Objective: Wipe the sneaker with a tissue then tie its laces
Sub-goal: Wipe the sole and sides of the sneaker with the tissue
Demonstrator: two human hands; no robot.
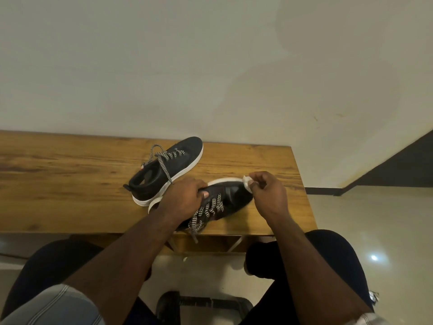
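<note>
Near sneaker (230,199): black upper, white sole, tilted on its side at the front edge of the wooden worktop (70,184), toe pointing right, sole rim turned up and away from the person. Lies directly between the two hands, touched by both.

Laces (206,213): black-and-white zigzag pattern, untied, loose ends trailing over the front edge of the worktop.

Left hand (184,198): placed on top of the sneaker at its middle and heel part, fingers curled over the upper, thumb pressed against the side just above the laces. Grips the shoe and steadies it.

Right hand (269,195): at the toe end of the sneaker, fingers curled, pinching a small wad of white tissue (248,184). Tissue pressed against the white sole rim at the toe. Only a small part of the tissue visible past the fingertips.

Second sneaker (166,170): same black upper and white sole, upright on the worktop just behind the held one, toe pointing away and to the right, close to the wall (210,66). Laces threaded, ends loose. Heel sole near the left hand; contact with the held shoe cannot be told.

Knees in dark trousers below the worktop edge. Pale glossy floor (386,231) to the right.
</note>
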